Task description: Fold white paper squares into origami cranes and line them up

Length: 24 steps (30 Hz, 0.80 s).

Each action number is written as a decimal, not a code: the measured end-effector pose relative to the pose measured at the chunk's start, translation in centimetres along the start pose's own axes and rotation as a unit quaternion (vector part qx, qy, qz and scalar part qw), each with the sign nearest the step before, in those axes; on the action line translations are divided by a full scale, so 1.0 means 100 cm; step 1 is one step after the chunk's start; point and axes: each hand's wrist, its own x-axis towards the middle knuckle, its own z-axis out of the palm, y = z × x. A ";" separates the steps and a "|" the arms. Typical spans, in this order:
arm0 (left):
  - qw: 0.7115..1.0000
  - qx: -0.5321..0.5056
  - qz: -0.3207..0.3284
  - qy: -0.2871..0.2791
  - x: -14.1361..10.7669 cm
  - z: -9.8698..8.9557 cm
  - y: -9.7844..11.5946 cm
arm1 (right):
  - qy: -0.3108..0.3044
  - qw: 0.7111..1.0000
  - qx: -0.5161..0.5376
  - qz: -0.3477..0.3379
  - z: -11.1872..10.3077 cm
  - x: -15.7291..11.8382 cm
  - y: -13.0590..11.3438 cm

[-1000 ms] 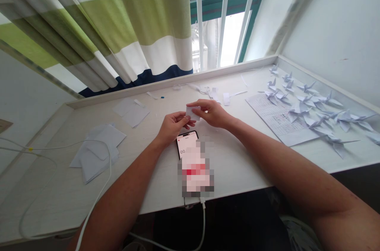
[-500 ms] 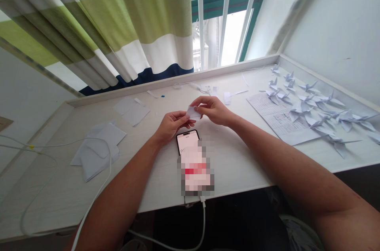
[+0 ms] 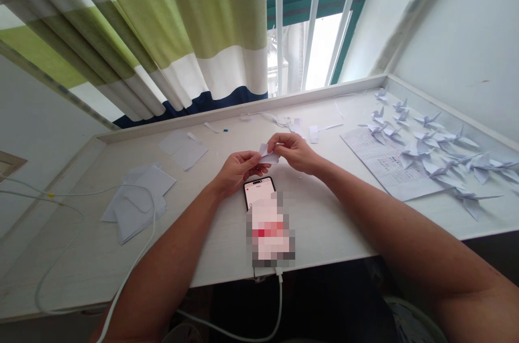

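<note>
Between my two hands is a small folded piece of white paper [image 3: 269, 158], held above the desk just beyond the phone. My left hand [image 3: 240, 171] pinches its left side between thumb and fingers. On the right side, my right hand [image 3: 294, 151] grips an upper layer, and a flap stands up from the rest. The fingers hide part of the folds. Directly below my hands lies a phone [image 3: 259, 187] with a lit screen, partly blurred out, and a white cable [image 3: 279, 291] plugged into its near end.
Many folded paper cranes [image 3: 430, 162] crowd the desk's right side, some on a printed sheet [image 3: 365, 156]. Left are stacked paper squares [image 3: 140, 202] and further loose squares [image 3: 188, 153]. Paper scraps [image 3: 314, 133] and a cord lie toward the back. A white cable [image 3: 152, 224] crosses my left forearm.
The paper's upper layer has been lifted, so a flap now stands up where it looked flatter before. My hands stay nearly in place, and the whole view has shifted slightly.
</note>
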 end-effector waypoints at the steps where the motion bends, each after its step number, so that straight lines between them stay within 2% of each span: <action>1: 1.000 0.001 -0.007 0.001 0.000 0.000 0.000 | -0.003 1.000 -0.003 0.000 0.000 0.000 0.000; 4: 1.000 0.003 -0.018 0.001 -0.001 0.001 0.000 | -0.009 1.000 -0.004 -0.001 0.000 0.000 0.003; 7: 1.000 0.015 0.001 0.009 0.001 0.000 -0.001 | -0.005 1.000 -0.001 -0.001 0.001 0.002 0.006; 12: 0.994 0.044 0.066 0.078 0.005 0.000 -0.005 | 0.054 0.998 0.019 0.018 0.000 0.005 0.010; 15: 0.986 0.072 0.100 0.115 0.006 0.001 -0.007 | 0.050 0.998 0.015 0.030 0.000 0.004 0.010; 19: 0.978 0.099 0.128 0.129 0.005 0.003 -0.007 | 0.023 0.999 -0.023 0.001 0.004 0.002 0.010; 24: 0.977 0.103 0.142 0.123 0.004 0.006 -0.007 | 0.048 0.997 -0.048 -0.045 0.008 0.001 0.010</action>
